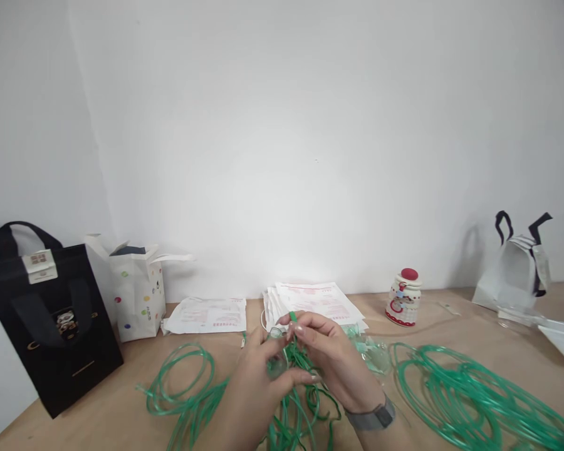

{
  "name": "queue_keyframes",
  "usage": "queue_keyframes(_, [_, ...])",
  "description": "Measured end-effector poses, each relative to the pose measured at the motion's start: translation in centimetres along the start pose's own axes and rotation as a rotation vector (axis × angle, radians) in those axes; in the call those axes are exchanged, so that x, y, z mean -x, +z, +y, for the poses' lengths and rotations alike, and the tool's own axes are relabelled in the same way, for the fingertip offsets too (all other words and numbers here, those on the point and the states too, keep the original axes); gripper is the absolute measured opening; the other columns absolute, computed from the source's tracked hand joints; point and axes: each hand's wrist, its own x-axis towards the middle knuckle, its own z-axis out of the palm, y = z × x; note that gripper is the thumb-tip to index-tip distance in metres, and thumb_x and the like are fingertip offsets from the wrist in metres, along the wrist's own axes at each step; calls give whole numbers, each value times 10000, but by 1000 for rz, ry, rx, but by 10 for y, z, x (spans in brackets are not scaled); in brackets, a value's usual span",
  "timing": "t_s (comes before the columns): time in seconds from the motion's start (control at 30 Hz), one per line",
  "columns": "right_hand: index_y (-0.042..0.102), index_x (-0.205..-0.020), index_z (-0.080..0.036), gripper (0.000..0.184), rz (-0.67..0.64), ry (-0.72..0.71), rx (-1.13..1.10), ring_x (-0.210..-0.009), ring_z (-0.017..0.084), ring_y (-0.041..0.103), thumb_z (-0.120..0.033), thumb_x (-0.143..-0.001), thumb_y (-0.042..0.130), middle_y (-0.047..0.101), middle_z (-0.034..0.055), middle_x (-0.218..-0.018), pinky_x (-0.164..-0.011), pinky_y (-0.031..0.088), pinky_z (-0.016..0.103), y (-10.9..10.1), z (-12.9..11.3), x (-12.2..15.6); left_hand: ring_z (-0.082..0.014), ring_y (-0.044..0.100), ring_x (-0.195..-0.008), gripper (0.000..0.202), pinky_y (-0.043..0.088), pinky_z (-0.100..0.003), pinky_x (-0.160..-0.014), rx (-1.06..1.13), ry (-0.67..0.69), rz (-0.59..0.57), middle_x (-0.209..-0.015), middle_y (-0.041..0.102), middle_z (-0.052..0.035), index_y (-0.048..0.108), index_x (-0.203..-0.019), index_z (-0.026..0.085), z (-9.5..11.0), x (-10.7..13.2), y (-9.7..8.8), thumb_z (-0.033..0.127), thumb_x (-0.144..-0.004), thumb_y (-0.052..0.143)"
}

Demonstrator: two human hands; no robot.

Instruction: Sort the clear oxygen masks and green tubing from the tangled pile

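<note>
Over the table's front middle, my left hand [251, 369] is closed around a clear plastic piece [276, 365], mostly hidden by the fingers, that resembles part of an oxygen mask. Close beside it, my right hand [329, 347] pinches a green elastic strap [292, 317] between thumb and fingertips. A bunch of green straps [301, 357] hangs between and below the hands. Just beyond the right hand lie several clear greenish plastic masks [376, 356], partly covered by it. A dark band is around the right wrist.
Coiled green tubing [183, 376] lies at left, with a larger coil [470, 394] at right. Printed packets [207, 315] and a packet stack [319, 300] lie by the wall. A black bag [51, 338], a dotted bag [136, 294], a red-topped jar [404, 297] and a white bag [507, 275] stand around.
</note>
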Motion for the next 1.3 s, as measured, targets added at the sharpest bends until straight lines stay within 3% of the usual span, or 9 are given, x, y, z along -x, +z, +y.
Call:
queue_keyframes(0.17, [693,-649,-191,90,66,-25,104,-824,177,555,-268,-660,740,658,35,-829,-752,423,284,4,3,1,-201,525,-714,239,399,-284,-650,-70,89,-18,-703,517,-22,675,-665,201,0,1,-3,324,-804,524])
queue_keyframes(0.33, [701,-737,-183,134,-8,122,-298,-879,160,590,-309,-696,721,676,40,-838,-795,441,270,-2,5,-1,-184,529,-687,306,375,-258,-615,-186,127,-91,-697,528,-19,634,-574,205,1,7,-13,277,-826,476])
queue_keyframes(0.43, [688,-743,-209,116,43,160,-511,-837,118,617,-279,-673,750,680,-4,-797,-805,467,241,-13,2,-4,-180,531,-647,304,349,-253,-585,-310,85,-78,-661,518,-6,621,-542,215,-5,7,-30,272,-808,485])
queue_keyframes(0.6, [664,-772,-227,57,264,88,-599,-641,54,598,-223,-733,706,628,-58,-621,-698,496,149,-43,-2,-12,-212,551,-664,277,360,-278,-612,-509,-33,97,-668,552,-19,664,-604,217,-29,0,-72,305,-784,473])
queue_keyframes(0.8, [686,-809,-210,208,347,26,-297,-676,132,596,-394,-802,591,610,6,-681,-672,518,264,-59,7,-21,-244,597,-756,278,407,-292,-673,-561,-153,141,-744,664,-37,700,-664,233,-42,-4,-101,353,-765,471])
queue_keyframes(0.93, [690,-716,-195,245,452,-50,-34,-503,95,488,-434,-738,642,567,-21,-596,-454,415,218,-62,17,-27,-280,615,-840,285,421,-324,-726,-604,-215,203,-839,709,-56,713,-678,233,-44,-3,-111,327,-755,456])
queue_keyframes(1.1, [669,-674,-131,243,315,14,45,-320,35,214,-369,-674,718,340,-103,-350,-329,152,190,-71,13,-29,-329,626,-896,288,438,-349,-718,-644,-285,245,-897,731,-77,725,-678,243,-54,-1,-126,333,-745,460])
queue_keyframes(1.23, [660,-715,-129,256,210,22,-24,-316,22,224,-371,-666,731,361,-102,-356,-316,204,173,-77,-1,-25,-341,645,-857,265,451,-343,-671,-649,-323,279,-845,745,-80,723,-655,250,-60,-1,-134,338,-725,483])
queue_keyframes(1.3, [657,-725,-154,231,205,1,-73,-348,26,314,-342,-639,759,441,-83,-421,-334,287,157,-79,-8,-23,-341,652,-839,246,455,-340,-664,-633,-334,293,-804,749,-73,719,-628,255,-62,-2,-136,330,-708,499])
